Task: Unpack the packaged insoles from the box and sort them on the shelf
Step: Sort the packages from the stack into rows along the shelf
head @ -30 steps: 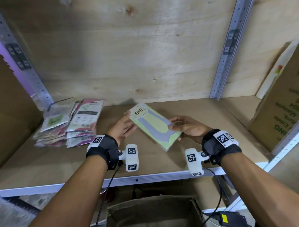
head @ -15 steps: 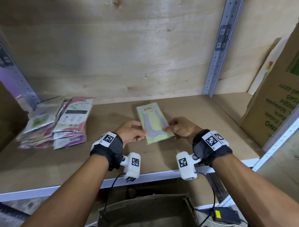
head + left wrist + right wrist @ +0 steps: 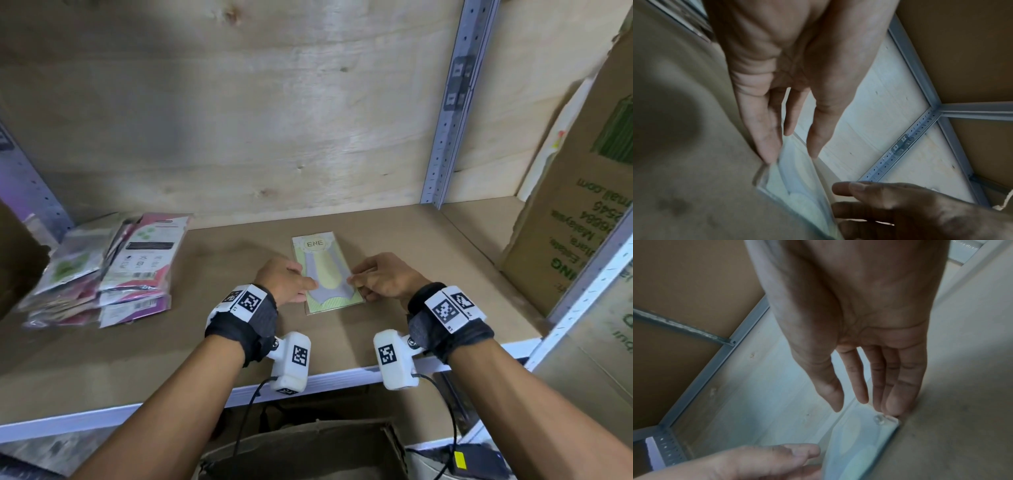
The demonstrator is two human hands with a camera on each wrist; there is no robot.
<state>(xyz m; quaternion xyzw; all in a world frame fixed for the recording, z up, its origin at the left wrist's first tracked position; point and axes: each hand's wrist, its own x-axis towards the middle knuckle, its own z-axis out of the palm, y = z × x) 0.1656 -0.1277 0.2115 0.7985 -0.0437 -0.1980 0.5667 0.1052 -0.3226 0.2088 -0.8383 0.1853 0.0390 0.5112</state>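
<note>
A green insole pack (image 3: 325, 274) marked ENE lies flat and lengthwise on the brown shelf (image 3: 428, 260), near its middle. My left hand (image 3: 310, 282) touches the pack's left edge and my right hand (image 3: 352, 279) its right edge. In the left wrist view the left hand (image 3: 791, 154) has straight fingers, tips at the pack (image 3: 795, 183) edge and thumb just over it. The right wrist view shows the right hand (image 3: 863, 408) with straight fingertips against a corner of the pack (image 3: 855, 443), thumb raised off it.
A stack of several pink and green insole packs (image 3: 113, 274) sits at the shelf's left. A large cardboard carton (image 3: 575, 222) stands at the right. An open cardboard box (image 3: 301, 452) is below the shelf's front rail (image 3: 342, 375). A metal upright (image 3: 452, 102) stands at the back.
The green pack went from held at a slant above the shelf to lying flat and straight on it. Both hands drew in beside it and loosened.
</note>
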